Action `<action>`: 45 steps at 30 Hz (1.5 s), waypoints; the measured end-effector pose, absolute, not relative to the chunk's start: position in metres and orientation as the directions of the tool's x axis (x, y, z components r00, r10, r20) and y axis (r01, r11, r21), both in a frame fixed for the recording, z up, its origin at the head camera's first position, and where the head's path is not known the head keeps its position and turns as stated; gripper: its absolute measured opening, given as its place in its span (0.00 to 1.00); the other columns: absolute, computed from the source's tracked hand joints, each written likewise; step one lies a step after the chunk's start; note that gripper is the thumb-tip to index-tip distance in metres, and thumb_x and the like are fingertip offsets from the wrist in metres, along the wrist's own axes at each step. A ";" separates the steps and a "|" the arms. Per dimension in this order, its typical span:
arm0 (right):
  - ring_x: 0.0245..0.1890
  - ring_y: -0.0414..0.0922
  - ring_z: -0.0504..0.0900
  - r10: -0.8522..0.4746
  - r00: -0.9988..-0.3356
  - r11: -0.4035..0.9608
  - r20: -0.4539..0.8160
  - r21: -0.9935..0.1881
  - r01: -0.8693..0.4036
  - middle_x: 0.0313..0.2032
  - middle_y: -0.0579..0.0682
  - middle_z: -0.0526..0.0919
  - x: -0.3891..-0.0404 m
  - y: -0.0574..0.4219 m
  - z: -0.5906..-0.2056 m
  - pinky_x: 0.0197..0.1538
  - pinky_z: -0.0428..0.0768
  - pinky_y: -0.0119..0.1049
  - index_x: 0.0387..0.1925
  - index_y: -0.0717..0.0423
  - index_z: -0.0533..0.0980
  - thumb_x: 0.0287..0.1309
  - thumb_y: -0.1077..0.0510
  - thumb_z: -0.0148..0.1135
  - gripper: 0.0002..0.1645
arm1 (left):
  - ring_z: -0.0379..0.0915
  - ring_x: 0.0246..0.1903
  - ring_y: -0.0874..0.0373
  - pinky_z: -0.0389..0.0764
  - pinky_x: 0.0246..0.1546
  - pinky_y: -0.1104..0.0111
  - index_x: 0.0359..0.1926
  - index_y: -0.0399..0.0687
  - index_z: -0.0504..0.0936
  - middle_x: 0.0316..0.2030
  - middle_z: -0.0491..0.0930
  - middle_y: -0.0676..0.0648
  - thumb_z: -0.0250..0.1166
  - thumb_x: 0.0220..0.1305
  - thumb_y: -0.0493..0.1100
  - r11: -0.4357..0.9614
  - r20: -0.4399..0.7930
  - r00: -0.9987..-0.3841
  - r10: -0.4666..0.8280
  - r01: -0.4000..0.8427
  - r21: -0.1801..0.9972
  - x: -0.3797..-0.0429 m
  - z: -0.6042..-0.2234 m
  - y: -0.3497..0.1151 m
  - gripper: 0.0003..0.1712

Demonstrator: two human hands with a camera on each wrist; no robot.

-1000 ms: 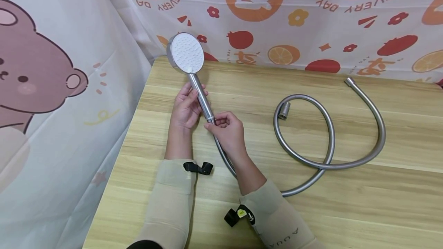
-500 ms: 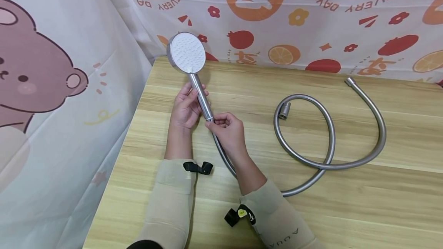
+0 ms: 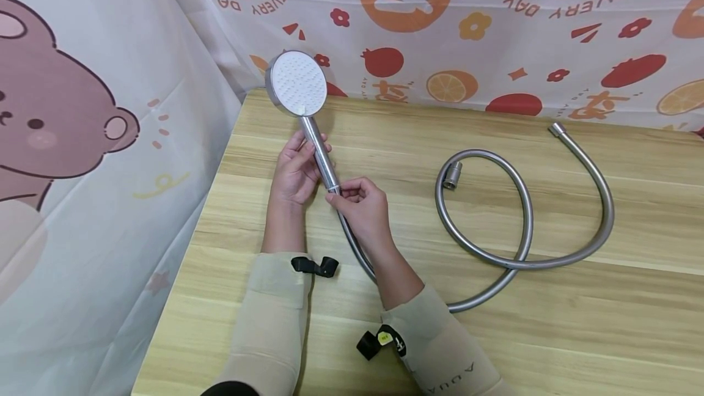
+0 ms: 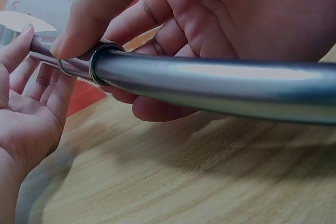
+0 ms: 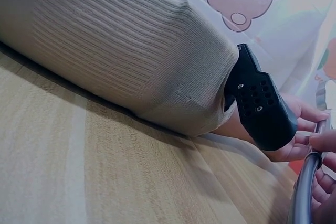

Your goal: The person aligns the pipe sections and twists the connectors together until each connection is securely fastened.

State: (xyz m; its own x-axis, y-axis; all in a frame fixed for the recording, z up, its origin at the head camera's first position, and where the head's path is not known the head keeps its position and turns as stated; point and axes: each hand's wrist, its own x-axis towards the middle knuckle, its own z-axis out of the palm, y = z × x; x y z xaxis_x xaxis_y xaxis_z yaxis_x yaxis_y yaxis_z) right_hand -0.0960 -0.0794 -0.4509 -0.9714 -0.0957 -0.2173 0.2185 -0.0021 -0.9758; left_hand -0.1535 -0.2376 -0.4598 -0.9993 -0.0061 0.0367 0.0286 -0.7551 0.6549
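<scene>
A chrome hand shower (image 3: 299, 84) points up and left in the head view, its white nozzle face upward. My left hand (image 3: 297, 170) holds its handle (image 3: 321, 157), thumb on top and fingers beneath. At the handle's lower end my right hand (image 3: 363, 206) pinches the joint where a grey metal shower hose (image 3: 352, 240) meets it. The left wrist view gives this close up: my right thumb (image 4: 79, 40) lies on the collar by the hose's ringed end (image 4: 105, 64). From there the hose passes under my right forearm. In the right wrist view, both hands sit at the right edge.
The hose's far part (image 3: 528, 225) loops on the wooden table (image 3: 632, 322) to the right, with a metal end fitting (image 3: 557, 129) at the back. Another fitting (image 3: 452, 176) lies inside the loop. A fruit-print cloth (image 3: 495, 35) hangs behind the table, a bear-print one (image 3: 121, 231) at the left.
Almost nothing differs. The shower head's face has turned very slightly to the right since one second ago; both hands keep their places on the handle and joint.
</scene>
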 end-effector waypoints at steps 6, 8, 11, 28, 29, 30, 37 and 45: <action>0.33 0.43 0.84 -0.103 -0.963 -0.020 -0.250 -0.967 0.253 0.33 0.51 0.86 -0.097 -0.081 -0.450 0.35 0.85 0.31 0.38 0.56 0.82 0.50 0.59 0.75 0.13 | 0.84 0.37 0.53 0.90 0.32 0.60 0.57 0.43 0.78 0.43 0.84 0.41 0.66 0.63 0.33 -0.767 0.041 -0.999 0.006 0.021 0.642 -0.153 -0.461 -0.238 0.21; 0.33 0.43 0.85 -0.110 -0.957 -0.023 -0.267 -0.962 0.271 0.32 0.52 0.87 -0.097 -0.081 -0.450 0.35 0.85 0.31 0.37 0.56 0.82 0.51 0.59 0.74 0.12 | 0.84 0.37 0.53 0.90 0.32 0.60 0.57 0.42 0.78 0.43 0.83 0.40 0.66 0.63 0.34 -0.769 0.044 -0.999 0.009 0.021 0.638 -0.153 -0.461 -0.238 0.21; 0.33 0.44 0.86 -0.122 -0.946 -0.031 -0.300 -0.952 0.305 0.33 0.51 0.87 -0.097 -0.081 -0.449 0.36 0.85 0.32 0.39 0.55 0.82 0.53 0.58 0.73 0.11 | 0.84 0.37 0.52 0.90 0.32 0.59 0.57 0.42 0.78 0.43 0.83 0.39 0.66 0.63 0.34 -0.776 0.047 -0.999 0.014 0.019 0.630 -0.153 -0.461 -0.238 0.21; 0.29 0.41 0.81 -0.130 -0.955 0.032 -0.265 -0.964 0.263 0.31 0.51 0.84 -0.096 -0.080 -0.453 0.30 0.80 0.27 0.40 0.56 0.80 0.47 0.58 0.78 0.19 | 0.84 0.37 0.52 0.90 0.33 0.58 0.59 0.40 0.75 0.43 0.82 0.40 0.64 0.64 0.31 -0.782 0.048 -0.999 -0.008 0.036 0.622 -0.153 -0.462 -0.237 0.22; 0.29 0.41 0.80 -0.125 -0.959 0.040 -0.255 -0.967 0.251 0.30 0.51 0.84 -0.096 -0.080 -0.453 0.29 0.80 0.27 0.40 0.56 0.80 0.47 0.57 0.78 0.18 | 0.84 0.37 0.53 0.90 0.33 0.58 0.59 0.40 0.76 0.43 0.82 0.40 0.63 0.64 0.31 -0.780 0.048 -0.999 -0.008 0.037 0.624 -0.153 -0.461 -0.237 0.21; 0.28 0.41 0.80 -0.122 -0.962 0.048 -0.245 -0.969 0.240 0.30 0.51 0.84 -0.096 -0.080 -0.453 0.29 0.80 0.27 0.39 0.57 0.80 0.47 0.57 0.78 0.18 | 0.84 0.37 0.52 0.90 0.33 0.57 0.59 0.40 0.76 0.43 0.82 0.40 0.62 0.65 0.31 -0.782 0.049 -0.999 -0.006 0.035 0.622 -0.153 -0.461 -0.237 0.21; 0.27 0.40 0.79 -0.130 -0.968 0.061 -0.214 -0.976 0.208 0.29 0.50 0.84 -0.096 -0.081 -0.453 0.28 0.78 0.28 0.38 0.57 0.81 0.53 0.57 0.74 0.13 | 0.83 0.38 0.52 0.90 0.35 0.56 0.60 0.40 0.75 0.43 0.82 0.39 0.58 0.69 0.31 -0.783 0.064 -0.998 0.015 0.028 0.621 -0.152 -0.460 -0.239 0.19; 0.28 0.45 0.81 -0.204 -0.947 -0.026 -0.246 -0.966 0.257 0.30 0.56 0.85 -0.096 -0.080 -0.451 0.29 0.81 0.29 0.40 0.60 0.82 0.59 0.59 0.69 0.09 | 0.83 0.38 0.52 0.90 0.36 0.58 0.66 0.34 0.65 0.43 0.81 0.40 0.56 0.70 0.31 -0.770 0.083 -0.996 0.036 0.026 0.638 -0.152 -0.459 -0.241 0.25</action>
State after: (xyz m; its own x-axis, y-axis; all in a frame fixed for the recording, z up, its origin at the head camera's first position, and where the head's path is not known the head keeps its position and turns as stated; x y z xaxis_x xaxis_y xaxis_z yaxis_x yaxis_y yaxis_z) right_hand -0.0956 -0.0803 -0.4508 -0.9474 -0.2044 -0.2462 0.2567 -0.0260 -0.9662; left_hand -0.1518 -0.2408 -0.4589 -0.9959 0.0361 0.0834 0.0255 -0.7700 0.6375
